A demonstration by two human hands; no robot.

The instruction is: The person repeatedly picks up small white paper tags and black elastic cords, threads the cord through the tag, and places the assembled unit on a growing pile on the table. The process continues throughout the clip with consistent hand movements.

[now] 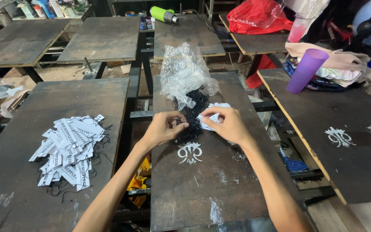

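Both forearms extend forward over the middle dark board (202,189). The left hand (165,127) has its fingers curled and pinched on the black string bundle (192,118). The right hand (228,124) has its fingertips closed on a white paper tag (209,116). The bundle is a tangled, dark mass spilling from a crumpled clear plastic bag (183,73) at the board's centre.

I see a dim workshop filled with dark, worn printing boards (104,38) on black metal frames (137,77), set in rows from near to far. Between them shows a dusty floor (52,73). Near right, pale wooden planks (357,215) lie under a board.
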